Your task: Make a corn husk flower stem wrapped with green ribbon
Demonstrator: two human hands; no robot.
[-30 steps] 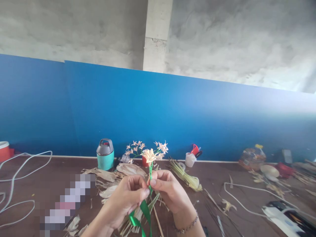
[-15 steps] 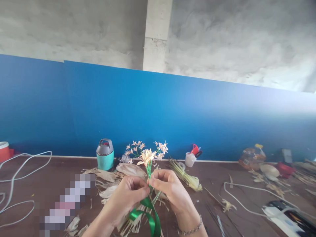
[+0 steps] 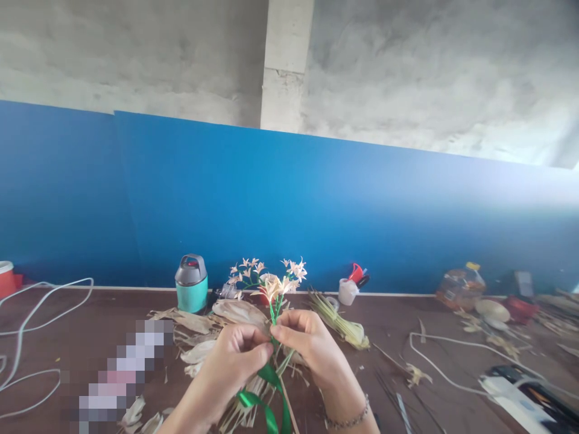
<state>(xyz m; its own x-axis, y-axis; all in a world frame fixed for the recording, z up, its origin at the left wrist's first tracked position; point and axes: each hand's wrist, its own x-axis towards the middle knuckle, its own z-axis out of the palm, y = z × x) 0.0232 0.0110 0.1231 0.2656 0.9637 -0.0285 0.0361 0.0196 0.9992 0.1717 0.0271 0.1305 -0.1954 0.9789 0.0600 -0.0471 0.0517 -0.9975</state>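
A small bunch of pale handmade flowers (image 3: 272, 289) on green-wrapped stems (image 3: 274, 311) stands upright between my hands. My right hand (image 3: 298, 337) pinches the stems between thumb and forefinger, just below the blooms. Lower down and touching it, my left hand (image 3: 246, 352) is closed in a pinch where the green ribbon (image 3: 270, 377) meets the stems. The ribbon's loose end loops down beneath both hands. Behind the held bunch are more pale flower sprays (image 3: 296, 271) on green stems. The exact grip of the left fingertips is partly hidden.
Dried husks (image 3: 239, 310) lie behind my left hand, near a teal lidded container (image 3: 192, 286). A bundle of pale green stalks (image 3: 341, 322) and a white cup with tools (image 3: 348, 292) are to the right. White cables (image 3: 452, 340) cross the brown table (image 3: 113, 316).
The flower heads between my hands have turned and spread slightly apart. The ribbon's hanging loop has shifted a little. Both hands keep nearly the same place and grip.
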